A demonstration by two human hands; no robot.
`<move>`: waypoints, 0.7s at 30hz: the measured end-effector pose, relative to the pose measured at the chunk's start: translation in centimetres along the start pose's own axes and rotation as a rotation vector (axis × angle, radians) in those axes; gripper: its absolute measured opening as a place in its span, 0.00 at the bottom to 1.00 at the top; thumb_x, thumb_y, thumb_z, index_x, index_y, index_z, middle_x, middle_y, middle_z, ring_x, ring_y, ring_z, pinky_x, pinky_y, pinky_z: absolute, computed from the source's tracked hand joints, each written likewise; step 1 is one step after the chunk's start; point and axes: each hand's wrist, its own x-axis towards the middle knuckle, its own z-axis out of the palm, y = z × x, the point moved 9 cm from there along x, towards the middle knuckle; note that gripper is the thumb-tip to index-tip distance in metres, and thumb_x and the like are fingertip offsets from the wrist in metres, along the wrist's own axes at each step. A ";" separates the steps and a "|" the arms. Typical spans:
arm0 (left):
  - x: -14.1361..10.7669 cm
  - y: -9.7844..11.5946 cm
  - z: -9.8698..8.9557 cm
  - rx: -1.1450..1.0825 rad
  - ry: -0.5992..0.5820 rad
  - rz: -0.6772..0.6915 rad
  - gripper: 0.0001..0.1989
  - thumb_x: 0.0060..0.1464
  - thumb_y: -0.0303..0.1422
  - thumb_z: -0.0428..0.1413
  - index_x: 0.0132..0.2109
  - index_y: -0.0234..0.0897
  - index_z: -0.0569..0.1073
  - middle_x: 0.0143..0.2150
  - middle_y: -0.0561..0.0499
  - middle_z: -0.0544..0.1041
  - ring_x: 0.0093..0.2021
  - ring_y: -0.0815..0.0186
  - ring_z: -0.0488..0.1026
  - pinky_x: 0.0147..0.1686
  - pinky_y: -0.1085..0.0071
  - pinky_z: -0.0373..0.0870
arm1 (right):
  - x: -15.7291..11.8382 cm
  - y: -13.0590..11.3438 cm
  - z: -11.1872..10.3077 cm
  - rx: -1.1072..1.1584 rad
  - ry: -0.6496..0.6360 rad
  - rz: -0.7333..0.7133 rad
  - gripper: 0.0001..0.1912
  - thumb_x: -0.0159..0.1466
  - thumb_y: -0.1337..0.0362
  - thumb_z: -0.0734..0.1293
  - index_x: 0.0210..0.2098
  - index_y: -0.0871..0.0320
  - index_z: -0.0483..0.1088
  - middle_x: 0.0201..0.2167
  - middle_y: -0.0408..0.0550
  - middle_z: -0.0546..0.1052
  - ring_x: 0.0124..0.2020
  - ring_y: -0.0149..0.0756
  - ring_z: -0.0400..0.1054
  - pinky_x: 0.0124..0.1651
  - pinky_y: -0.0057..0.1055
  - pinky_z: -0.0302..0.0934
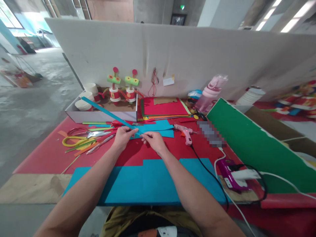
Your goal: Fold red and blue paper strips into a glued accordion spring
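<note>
Between my two hands is a long blue paper strip (106, 111), slanting up to the left toward the white box. My left hand (123, 136) pinches it near its lower right end. The fingertips of my right hand (153, 141) are closed at that same end, close to the left fingers. Blue paper pieces (161, 127) lie just behind the hands. A pink glue gun (184, 131) rests to the right of them. Left of my hands are yellow-handled scissors (76, 141), red-handled scissors (95, 133) and a pen (101, 144).
A white box (103, 116) with paper cups and two cup figures stands at the back left. Red paper sheets (165, 108) lie behind. At right are a pink bottle (209, 93), a green board (251, 148) and a purple power strip (233, 176) with cables. Blue sheets (158, 182) cover the front edge.
</note>
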 end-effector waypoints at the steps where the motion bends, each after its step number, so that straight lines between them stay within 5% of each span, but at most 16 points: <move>1: 0.0 -0.1 0.1 -0.008 0.001 -0.002 0.16 0.41 0.39 0.64 0.17 0.34 0.70 0.16 0.54 0.69 0.20 0.71 0.63 0.25 0.72 0.59 | 0.0 0.0 -0.1 -0.006 0.010 -0.005 0.15 0.59 0.53 0.66 0.30 0.58 0.76 0.22 0.44 0.75 0.20 0.27 0.66 0.21 0.22 0.56; 8: -0.4 -0.8 1.6 0.045 -0.089 -0.045 0.15 0.39 0.40 0.65 0.20 0.33 0.74 0.17 0.52 0.71 0.21 0.70 0.64 0.24 0.73 0.58 | 0.2 0.3 -0.4 -0.006 0.033 -0.008 0.15 0.59 0.52 0.65 0.27 0.58 0.74 0.21 0.44 0.75 0.21 0.28 0.66 0.19 0.22 0.55; 16: 0.4 -0.6 -0.4 -0.014 -0.003 0.001 0.16 0.41 0.39 0.64 0.18 0.34 0.71 0.16 0.54 0.70 0.20 0.71 0.64 0.25 0.73 0.60 | 0.1 0.6 0.5 0.104 -0.060 0.018 0.18 0.50 0.54 0.73 0.35 0.60 0.73 0.25 0.43 0.75 0.24 0.28 0.67 0.25 0.24 0.60; 21: 0.0 -0.6 0.6 0.010 -0.034 -0.012 0.16 0.39 0.39 0.65 0.18 0.34 0.71 0.16 0.53 0.70 0.20 0.71 0.63 0.24 0.73 0.59 | 0.1 0.4 0.7 0.078 -0.068 0.021 0.16 0.57 0.51 0.67 0.30 0.59 0.72 0.24 0.44 0.76 0.22 0.28 0.67 0.23 0.23 0.58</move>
